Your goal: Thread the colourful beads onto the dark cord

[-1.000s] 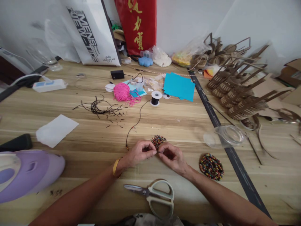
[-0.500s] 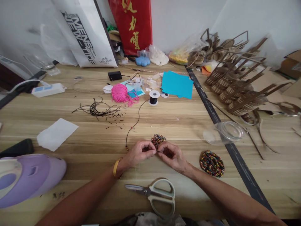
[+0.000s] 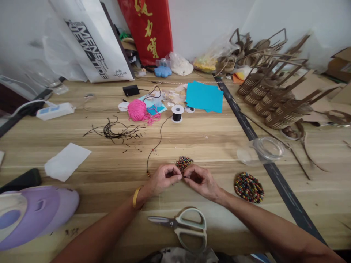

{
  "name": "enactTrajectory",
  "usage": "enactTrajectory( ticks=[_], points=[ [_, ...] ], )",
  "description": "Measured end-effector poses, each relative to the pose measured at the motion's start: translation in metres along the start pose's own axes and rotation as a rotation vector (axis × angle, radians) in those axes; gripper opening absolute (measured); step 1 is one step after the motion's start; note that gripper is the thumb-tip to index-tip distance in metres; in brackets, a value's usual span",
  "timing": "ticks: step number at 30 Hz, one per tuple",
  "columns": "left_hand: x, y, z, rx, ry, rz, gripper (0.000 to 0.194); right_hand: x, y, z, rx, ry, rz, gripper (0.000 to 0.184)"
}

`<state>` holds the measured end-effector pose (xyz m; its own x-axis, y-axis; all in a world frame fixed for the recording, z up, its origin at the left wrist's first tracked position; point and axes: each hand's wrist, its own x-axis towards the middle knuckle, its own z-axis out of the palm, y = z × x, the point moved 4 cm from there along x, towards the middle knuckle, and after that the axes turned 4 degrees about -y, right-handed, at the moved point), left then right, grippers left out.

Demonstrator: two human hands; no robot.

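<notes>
Close together at the middle of the table, both my hands are closed in a pinch. A black cord (image 3: pixel 161 136) runs from a white spool (image 3: pixel 177 110) down to my left hand (image 3: pixel 166 177), with a few beads on it beside the wrist. The left fingertips pinch its end, mostly hidden. My right hand (image 3: pixel 202 181) holds a tiny dark bead (image 3: pixel 185 177) between thumb and forefinger, almost touching the left fingertips. Just beyond the fingers lies a small pile of multicoloured beads (image 3: pixel 184 160). Scissors (image 3: pixel 181 226) with pale handles lie in front of me.
A coil of strung beads (image 3: pixel 249 187) lies by my right forearm, near a clear plastic container (image 3: pixel 267 150). Cut black cords (image 3: pixel 111 130), pink yarn (image 3: pixel 137 110) and blue sheets (image 3: pixel 205 96) lie farther back. Woven baskets (image 3: pixel 285 113) stand at right; a purple appliance (image 3: pixel 41 215) is at left.
The camera view has shifted and tilted slightly. Both hands keep almost the same pinched pose and place over the table.
</notes>
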<state>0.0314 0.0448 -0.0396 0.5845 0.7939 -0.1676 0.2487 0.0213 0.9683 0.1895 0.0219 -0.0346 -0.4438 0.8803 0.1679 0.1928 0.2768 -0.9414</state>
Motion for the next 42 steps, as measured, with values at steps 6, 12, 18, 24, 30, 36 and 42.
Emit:
enactTrajectory(
  ticks=[6, 12, 18, 24, 30, 36, 42],
  points=[
    [-0.0004, 0.0000, 0.0002, 0.011, -0.001, 0.004, 0.015, 0.0005, -0.0007, 0.0002, -0.004, -0.001, -0.010, 0.011],
    [-0.0003, -0.0005, 0.0003, 0.012, -0.010, 0.000, 0.015, 0.0000, 0.0018, 0.0010, -0.001, -0.013, -0.003, 0.009],
    [-0.0004, -0.0019, 0.0001, 0.031, -0.010, -0.004, 0.017, 0.0003, 0.0004, 0.0011, 0.008, 0.001, 0.010, 0.011],
    [-0.0003, 0.0003, 0.0003, 0.021, -0.009, 0.001, 0.016, 0.0006, -0.0013, 0.0016, 0.004, 0.004, 0.010, 0.012],
    [-0.0003, 0.0025, 0.0008, 0.011, -0.017, 0.000, 0.016, 0.0004, -0.0009, 0.0011, 0.010, 0.011, 0.012, 0.014],
    [-0.0009, 0.0022, 0.0012, -0.010, -0.030, -0.005, 0.015, 0.0010, -0.0016, 0.0000, -0.003, -0.003, 0.000, 0.013],
    [-0.0011, 0.0009, 0.0004, 0.000, -0.034, -0.005, 0.016, 0.0030, -0.0059, -0.0008, -0.020, 0.011, -0.075, 0.013]
  ],
)
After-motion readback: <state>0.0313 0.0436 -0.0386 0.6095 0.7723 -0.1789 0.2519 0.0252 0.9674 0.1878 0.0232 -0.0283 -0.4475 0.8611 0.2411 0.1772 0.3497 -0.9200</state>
